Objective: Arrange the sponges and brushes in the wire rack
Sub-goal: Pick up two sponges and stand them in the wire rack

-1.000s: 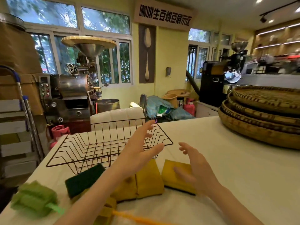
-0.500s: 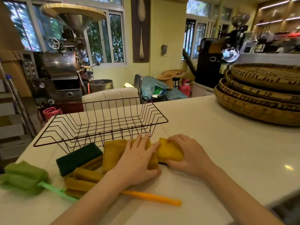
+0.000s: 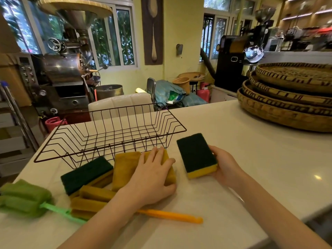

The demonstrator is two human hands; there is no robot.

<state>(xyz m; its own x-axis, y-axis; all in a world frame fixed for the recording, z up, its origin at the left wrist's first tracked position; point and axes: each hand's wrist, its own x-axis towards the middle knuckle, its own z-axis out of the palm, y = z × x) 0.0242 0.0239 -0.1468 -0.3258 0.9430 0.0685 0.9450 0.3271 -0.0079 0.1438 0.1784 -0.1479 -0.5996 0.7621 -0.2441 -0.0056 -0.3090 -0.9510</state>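
A dark wire rack (image 3: 111, 135) stands on the white counter with nothing in it. My right hand (image 3: 224, 165) holds a yellow sponge with a green scouring face (image 3: 196, 155), tilted up on edge to the right of the rack. My left hand (image 3: 152, 175) lies flat on a yellow sponge (image 3: 125, 168) just in front of the rack. Another green-faced sponge (image 3: 86, 174) lies to its left. A green sponge brush (image 3: 23, 198) rests at the left edge. An orange brush handle (image 3: 172, 215) lies across the counter, with its yellow sponge head (image 3: 89, 200) beside my left wrist.
Stacked woven trays (image 3: 287, 97) take up the counter's far right. The counter's left edge (image 3: 27, 171) drops off beside the rack. A coffee roaster (image 3: 64, 69) and a white chair (image 3: 122, 103) stand behind the counter.
My right hand has picked up the rightmost sponge and turned it green face up. My left hand stays pressed on the yellow sponge. The camera has tipped downward.
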